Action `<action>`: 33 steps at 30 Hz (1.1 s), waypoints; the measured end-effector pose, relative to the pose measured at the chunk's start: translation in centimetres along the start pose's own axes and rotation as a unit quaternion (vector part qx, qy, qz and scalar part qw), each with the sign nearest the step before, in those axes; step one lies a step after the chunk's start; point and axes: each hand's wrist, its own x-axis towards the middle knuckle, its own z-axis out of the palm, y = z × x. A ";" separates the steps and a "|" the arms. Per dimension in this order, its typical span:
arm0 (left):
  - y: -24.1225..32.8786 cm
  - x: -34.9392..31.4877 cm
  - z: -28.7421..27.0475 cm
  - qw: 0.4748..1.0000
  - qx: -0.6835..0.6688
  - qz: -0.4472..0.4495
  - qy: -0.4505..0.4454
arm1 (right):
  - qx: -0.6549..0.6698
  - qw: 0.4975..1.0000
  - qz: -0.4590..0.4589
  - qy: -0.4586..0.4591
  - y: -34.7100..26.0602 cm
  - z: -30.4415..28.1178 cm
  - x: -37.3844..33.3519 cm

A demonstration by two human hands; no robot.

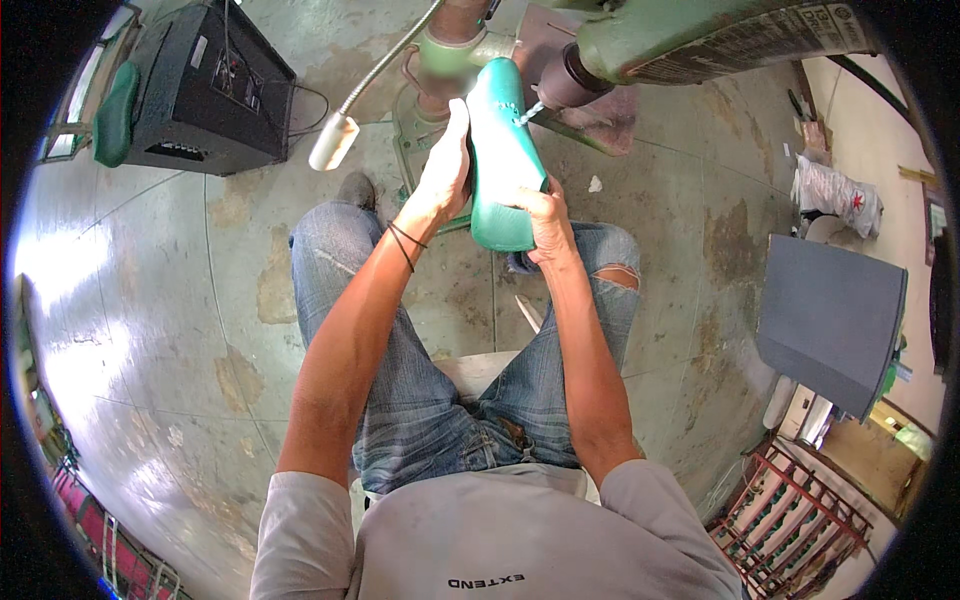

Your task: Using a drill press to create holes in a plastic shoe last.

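Observation:
Between my hands I hold a green plastic shoe last (497,165), its narrow end pointing away from me and its broad end toward me. My left hand (446,168) presses along its left side, with its underside fingers hidden. Around the right side of the broad end, my right hand (548,222) is closed, the thumb on top. A drill bit (531,112) sticks out of a dark chuck (566,82) to the right. Its tip meets the upper part of the last, beside small marks or shavings; how deep it sits I cannot tell.
The green machine body (700,45) reaches in from the top right. A lamp on a flexible neck (333,142) hangs left of the last. A black speaker-like box (205,90) stands far left, a dark grey panel (832,320) at right, a red metal rack (795,515) lower right.

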 end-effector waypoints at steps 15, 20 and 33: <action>0.5 -0.2 0.1 1.000 0.012 -0.014 0.000 | -0.019 1.000 -0.016 0.007 -0.3 0.5 -0.1; 0.4 0.1 0.2 1.000 0.016 -0.021 0.007 | -0.009 1.000 0.015 0.016 -0.5 0.6 -0.3; 0.3 -0.2 0.4 1.000 0.007 -0.002 0.007 | -0.019 1.000 -0.020 0.009 -0.1 0.6 -0.2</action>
